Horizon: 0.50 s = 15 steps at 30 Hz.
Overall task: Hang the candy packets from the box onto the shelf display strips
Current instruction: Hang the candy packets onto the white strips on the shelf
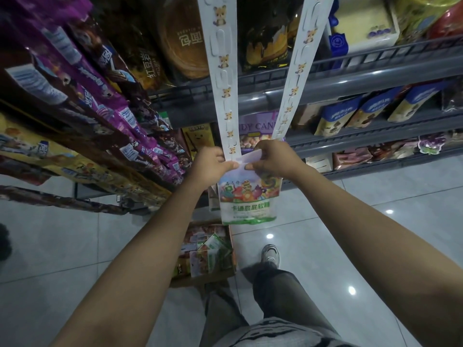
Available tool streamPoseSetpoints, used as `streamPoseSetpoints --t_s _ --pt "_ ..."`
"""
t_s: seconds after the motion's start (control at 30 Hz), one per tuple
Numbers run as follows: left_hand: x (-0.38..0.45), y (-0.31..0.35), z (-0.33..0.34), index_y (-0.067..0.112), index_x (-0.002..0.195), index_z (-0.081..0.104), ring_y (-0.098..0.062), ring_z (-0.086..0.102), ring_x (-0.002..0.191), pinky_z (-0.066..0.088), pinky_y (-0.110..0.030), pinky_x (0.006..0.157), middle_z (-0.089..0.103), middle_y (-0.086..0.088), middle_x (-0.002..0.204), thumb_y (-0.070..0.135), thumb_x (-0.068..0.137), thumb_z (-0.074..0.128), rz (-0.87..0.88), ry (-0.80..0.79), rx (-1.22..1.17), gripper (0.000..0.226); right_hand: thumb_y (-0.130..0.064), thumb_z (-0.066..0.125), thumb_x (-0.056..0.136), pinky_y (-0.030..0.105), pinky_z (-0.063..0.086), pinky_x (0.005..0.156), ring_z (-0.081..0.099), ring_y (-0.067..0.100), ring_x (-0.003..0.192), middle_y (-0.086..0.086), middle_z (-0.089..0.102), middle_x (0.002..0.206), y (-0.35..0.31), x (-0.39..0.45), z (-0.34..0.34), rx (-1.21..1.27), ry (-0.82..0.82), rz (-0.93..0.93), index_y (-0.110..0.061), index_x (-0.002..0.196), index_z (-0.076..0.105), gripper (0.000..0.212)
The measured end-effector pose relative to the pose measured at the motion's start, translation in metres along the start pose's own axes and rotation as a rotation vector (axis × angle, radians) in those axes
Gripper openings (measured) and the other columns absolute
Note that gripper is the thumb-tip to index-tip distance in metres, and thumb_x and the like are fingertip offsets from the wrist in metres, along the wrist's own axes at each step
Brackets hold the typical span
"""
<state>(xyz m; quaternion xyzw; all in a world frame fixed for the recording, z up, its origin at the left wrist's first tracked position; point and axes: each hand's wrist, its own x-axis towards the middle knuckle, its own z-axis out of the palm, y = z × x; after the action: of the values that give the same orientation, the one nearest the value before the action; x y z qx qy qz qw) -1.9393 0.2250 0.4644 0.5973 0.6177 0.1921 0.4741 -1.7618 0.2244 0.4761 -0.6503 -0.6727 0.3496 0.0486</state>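
— Two hands at work: left hand [213,163] pinching lower end of left display strip [223,78]; right hand [271,156] pinching top edge of candy packet [248,196].
— Step in hand?
— Hooking, judged not yet done. Packet hanging between both hands, touching strip end.
— Next move?
— Likely: align packet's top with a strip tab, press on, release.
— Remaining stock?
— Further packets in box [208,254] on floor below. Right display strip [298,71] bare; shelf [350,78] behind.

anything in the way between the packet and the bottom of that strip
Nothing visible. The candy packet hangs right below the left display strip, its top pinched by the right hand while the left hand holds the strip's end.
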Motion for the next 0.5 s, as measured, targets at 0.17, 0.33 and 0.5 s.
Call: streamPoseSetpoints --t_s 0.17,0.33,0.5 --pt "0.0 -0.003 -0.002 -0.007 0.114 0.063 -0.027 0.063 0.108 0.048 -0.008 0.059 0.059 -0.02 0.127 0.002 0.081 0.07 -0.035 0.066 -0.012 0.035 -0.043 0.078 0.071 0.037 0.05 0.076 0.058 0.022 0.09 0.007 0.063 0.107 0.009 -0.007 0.005 0.161 0.121 0.143 -0.011 0.112 0.052 0.058" --pt "0.001 -0.004 0.001 -0.006 0.111 0.065 -0.029 0.063 0.111 0.048 -0.013 0.061 0.057 -0.018 0.13 0.004 0.082 0.07 -0.031 0.115 0.023 0.031 -0.03 0.085 0.065 0.041 0.053 0.074 0.058 0.026 0.083 0.012 0.06 0.097 0.003 -0.011 0.015 0.329 0.327 0.243 -0.001 0.096 0.054 0.052" --pt "-0.002 -0.001 0.003 -0.002 0.113 0.066 -0.025 0.063 0.109 0.046 -0.012 0.067 0.061 -0.015 0.126 0.008 0.083 0.07 0.025 0.133 0.057 0.032 -0.027 0.083 0.069 0.033 0.049 0.073 0.054 0.02 0.083 0.006 0.056 0.098 0.002 -0.013 0.022 0.377 0.404 0.266 -0.005 0.097 0.052 0.047"
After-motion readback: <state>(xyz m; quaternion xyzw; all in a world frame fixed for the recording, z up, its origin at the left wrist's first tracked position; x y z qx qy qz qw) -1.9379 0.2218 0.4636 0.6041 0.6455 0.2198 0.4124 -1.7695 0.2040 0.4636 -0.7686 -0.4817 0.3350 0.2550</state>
